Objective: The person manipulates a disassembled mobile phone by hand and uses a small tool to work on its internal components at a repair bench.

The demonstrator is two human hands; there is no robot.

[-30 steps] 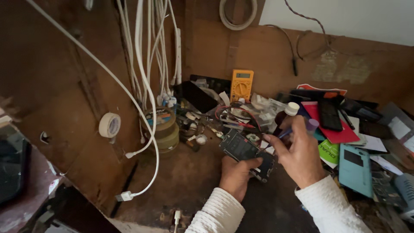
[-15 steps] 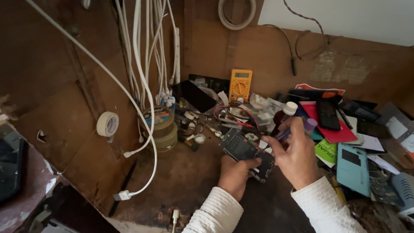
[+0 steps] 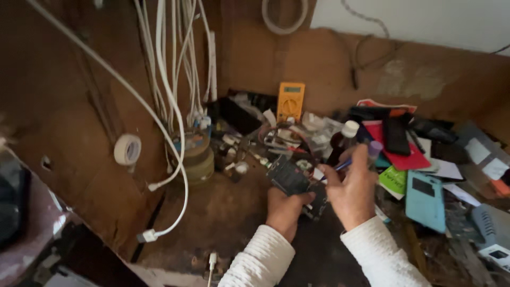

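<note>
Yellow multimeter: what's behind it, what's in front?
The yellow multimeter leans upright against the brown wall. In front lie tangled wires and small parts. Its base is hidden by that clutter.

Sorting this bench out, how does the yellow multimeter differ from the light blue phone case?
The yellow multimeter stands upright against the back wall; the light blue phone case lies flat among clutter. The multimeter looks smaller and sits far from the right hand; the case lies close beside it. Both are rectangular.

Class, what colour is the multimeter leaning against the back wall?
Yellow-orange; the multimeter shows best in the head view.
</note>
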